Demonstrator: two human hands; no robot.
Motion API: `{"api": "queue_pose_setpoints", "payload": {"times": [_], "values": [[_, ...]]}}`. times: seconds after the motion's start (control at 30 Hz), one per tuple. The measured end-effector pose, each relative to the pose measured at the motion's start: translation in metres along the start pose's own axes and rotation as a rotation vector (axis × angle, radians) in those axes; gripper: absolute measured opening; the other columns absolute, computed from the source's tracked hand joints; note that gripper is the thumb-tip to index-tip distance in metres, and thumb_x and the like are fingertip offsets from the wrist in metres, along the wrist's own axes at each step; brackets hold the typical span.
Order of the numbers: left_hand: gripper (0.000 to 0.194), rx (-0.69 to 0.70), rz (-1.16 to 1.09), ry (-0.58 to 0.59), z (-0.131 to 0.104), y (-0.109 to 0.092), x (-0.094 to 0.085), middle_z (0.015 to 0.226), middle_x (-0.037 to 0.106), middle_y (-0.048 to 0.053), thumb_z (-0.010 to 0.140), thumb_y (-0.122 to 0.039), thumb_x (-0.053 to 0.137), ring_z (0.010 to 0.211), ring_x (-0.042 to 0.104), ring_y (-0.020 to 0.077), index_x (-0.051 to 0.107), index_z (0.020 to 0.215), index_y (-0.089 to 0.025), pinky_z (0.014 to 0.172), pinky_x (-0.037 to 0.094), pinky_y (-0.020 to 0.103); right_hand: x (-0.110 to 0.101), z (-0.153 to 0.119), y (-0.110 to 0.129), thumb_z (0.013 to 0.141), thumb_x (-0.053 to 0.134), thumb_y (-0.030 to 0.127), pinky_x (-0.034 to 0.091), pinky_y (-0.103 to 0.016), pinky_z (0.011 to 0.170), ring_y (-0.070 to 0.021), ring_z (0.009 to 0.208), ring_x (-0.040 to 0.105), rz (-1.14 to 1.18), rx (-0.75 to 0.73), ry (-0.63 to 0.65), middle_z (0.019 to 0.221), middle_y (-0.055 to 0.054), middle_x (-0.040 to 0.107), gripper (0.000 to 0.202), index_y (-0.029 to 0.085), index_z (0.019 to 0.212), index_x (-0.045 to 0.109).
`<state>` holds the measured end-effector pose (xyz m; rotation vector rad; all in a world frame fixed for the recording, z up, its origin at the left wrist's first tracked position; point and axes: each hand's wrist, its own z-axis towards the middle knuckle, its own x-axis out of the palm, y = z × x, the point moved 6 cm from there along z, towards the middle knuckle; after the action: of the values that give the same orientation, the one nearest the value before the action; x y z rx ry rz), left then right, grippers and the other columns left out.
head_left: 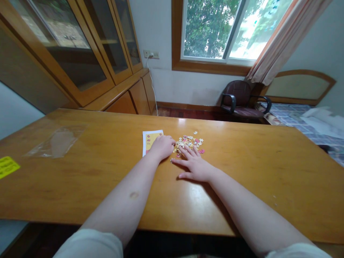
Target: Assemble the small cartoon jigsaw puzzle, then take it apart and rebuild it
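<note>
A small heap of jigsaw puzzle pieces, mostly pale backs with some pink and yellow ones, lies on the wooden table. My left hand rests at the heap's left edge, its fingers curled together; what they hold, if anything, is hidden. Partly beneath that hand is a yellow picture sheet with a white border. My right hand lies palm down with fingers spread, its fingertips on the near side of the heap. One loose piece sits by the right index fingertip.
On the table's left are a clear plastic bag and a bright yellow label near the edge. A glass-door cabinet stands beyond the table at left. Past the far edge are an office chair and a bed.
</note>
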<state>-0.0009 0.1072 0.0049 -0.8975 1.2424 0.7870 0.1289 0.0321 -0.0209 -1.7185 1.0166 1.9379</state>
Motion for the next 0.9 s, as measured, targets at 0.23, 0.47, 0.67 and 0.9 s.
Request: {"api": "queue_pose_setpoints", "payload": {"times": [0.23, 0.47, 0.67, 0.9], "values": [[0.032, -0.098, 0.036, 0.098, -0.008, 0.002, -0.003, 0.085, 0.073, 0.008, 0.082, -0.029, 0.044, 0.082, 0.066, 0.0260, 0.075, 0.080, -0.023, 0.075, 0.047, 0.035, -0.002, 0.003, -0.028, 0.087, 0.046, 0.064, 0.006, -0.062, 0.113, -0.0377, 0.142, 0.018, -0.101, 0.195, -0.149, 0.153, -0.011, 0.032, 0.059, 0.030, 0.133, 0.056], [0.030, 0.009, -0.076, 0.109, -0.009, -0.005, 0.007, 0.094, 0.074, 0.003, 0.081, -0.027, 0.048, 0.091, 0.065, 0.0233, 0.074, 0.096, -0.029, 0.081, 0.047, 0.031, -0.004, -0.001, -0.067, 0.091, 0.045, 0.054, 0.016, -0.060, 0.112, -0.0305, 0.137, 0.034, 0.020, 0.400, -0.276, 0.146, -0.013, 0.043, 0.053, 0.022, 0.133, 0.052], [0.045, -0.012, -0.062, -0.039, -0.002, 0.005, 0.005, 0.119, 0.066, 0.008, 0.080, -0.012, 0.044, 0.109, 0.058, 0.0240, 0.063, 0.119, -0.021, 0.097, 0.042, 0.034, -0.004, -0.008, -0.101, 0.090, 0.046, 0.051, 0.028, -0.049, 0.112, -0.0289, 0.134, 0.039, 0.166, 0.538, -0.445, 0.142, -0.018, 0.046, 0.059, 0.013, 0.135, 0.048], [0.041, 0.018, -0.060, 0.006, 0.000, 0.002, 0.017, 0.123, 0.062, 0.010, 0.085, -0.019, 0.047, 0.110, 0.057, 0.0270, 0.058, 0.124, -0.021, 0.097, 0.042, 0.040, -0.012, -0.007, -0.135, 0.090, 0.041, 0.054, 0.039, -0.045, 0.104, -0.0278, 0.125, 0.050, 0.322, 0.683, -0.623, 0.136, -0.018, 0.053, 0.062, 0.014, 0.137, 0.046]]}}
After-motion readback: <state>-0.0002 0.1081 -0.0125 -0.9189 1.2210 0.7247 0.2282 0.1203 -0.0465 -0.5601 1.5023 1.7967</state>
